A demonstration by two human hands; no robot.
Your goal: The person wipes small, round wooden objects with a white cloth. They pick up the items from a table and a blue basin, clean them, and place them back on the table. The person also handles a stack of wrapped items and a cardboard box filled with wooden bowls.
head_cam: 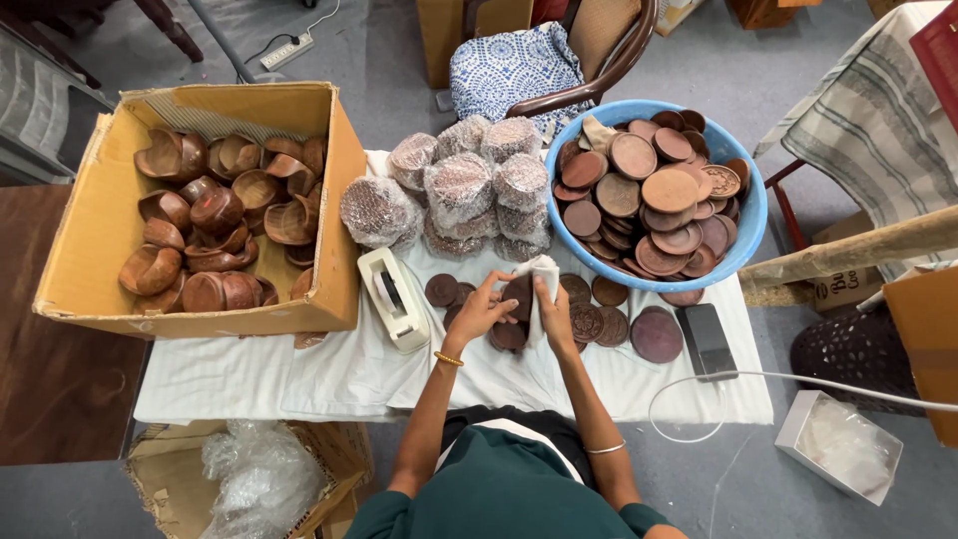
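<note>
hands (519, 304) | wooden disc (518, 294) half hidden | white cloth (542, 269) covers right fingers

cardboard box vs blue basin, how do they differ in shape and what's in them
The cardboard box is square-cornered and brown; the blue basin is round. The box holds deep wooden bowls tumbled at angles; the basin holds flat wooden discs stacked in a heap. Both are open-topped and hold dark brown wooden pieces.
</note>
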